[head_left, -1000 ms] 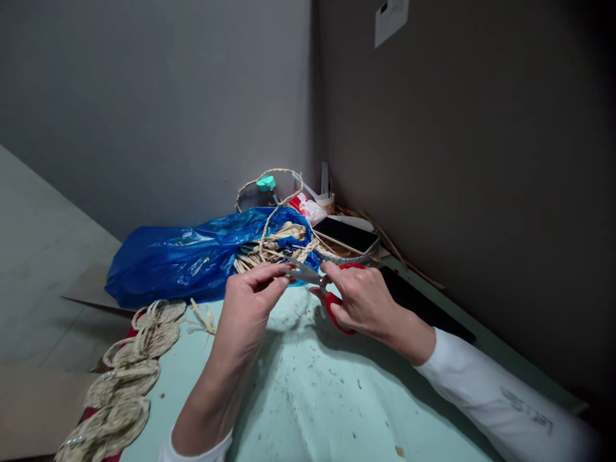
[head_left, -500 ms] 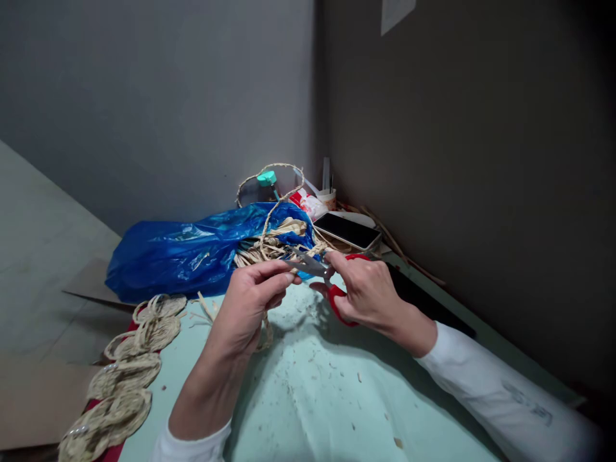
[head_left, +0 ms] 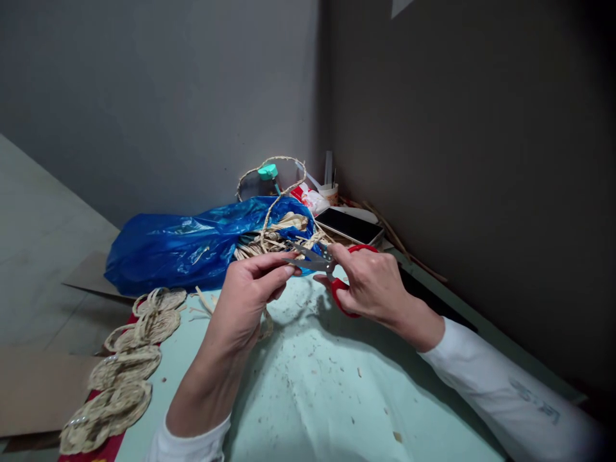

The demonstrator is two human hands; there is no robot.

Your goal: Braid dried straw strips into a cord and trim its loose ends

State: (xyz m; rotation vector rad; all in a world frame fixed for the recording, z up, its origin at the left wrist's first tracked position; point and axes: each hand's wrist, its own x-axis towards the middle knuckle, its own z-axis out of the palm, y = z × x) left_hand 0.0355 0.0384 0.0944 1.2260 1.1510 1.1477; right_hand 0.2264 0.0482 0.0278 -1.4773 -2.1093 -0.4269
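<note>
My right hand grips red-handled scissors, whose blades are slightly parted and point left. The blade tips reach the fingertips of my left hand, which pinches a strand of pale straw cord; its end between the fingers is hard to see. Part of a braided cord hangs below the left palm. Just behind both hands lies a blue plastic bag with loose straw at its mouth. A thin twisted cord loops up over it.
Several woven straw pieces line the left edge of the pale green table. A phone, a cup of tools and a green-capped bottle stand at the back. Small scraps are scattered in front.
The scissor blades have closed somewhat, and the right hand has shifted slightly right and up. The left hand keeps its pinch. The whole view has shifted slightly.
</note>
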